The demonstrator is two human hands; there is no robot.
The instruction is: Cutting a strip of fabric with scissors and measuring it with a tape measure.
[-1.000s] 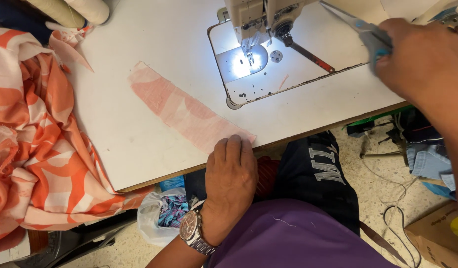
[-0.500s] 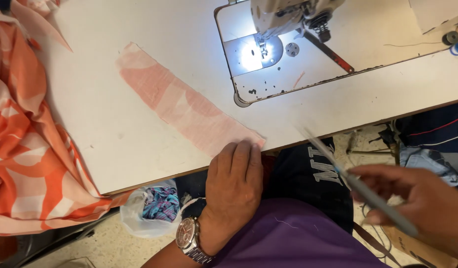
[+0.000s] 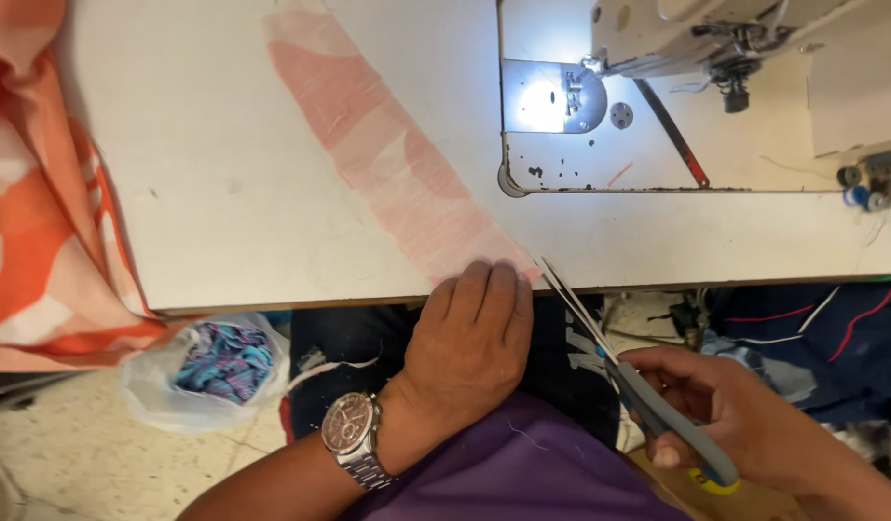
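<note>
A long pale pink fabric strip (image 3: 387, 154) lies diagonally across the white table (image 3: 223, 193). My left hand (image 3: 469, 342), with a wristwatch, presses the strip's near end at the table's front edge. My right hand (image 3: 735, 425) grips grey-handled scissors (image 3: 629, 371) below the table edge. Their open blades point up-left, with the tips at the strip's near corner beside my left fingers.
A sewing machine (image 3: 677, 29) with a lit needle plate (image 3: 551, 96) stands at the back right. Orange and white cloth (image 3: 40, 222) hangs off the table's left side. A plastic bag of scraps (image 3: 209, 367) sits on the floor. Thread bobbins (image 3: 865, 183) lie at the right edge.
My right hand brought the scissors from the machine down below the table edge, then up to the strip's near corner. My left hand stayed on the strip's end.
</note>
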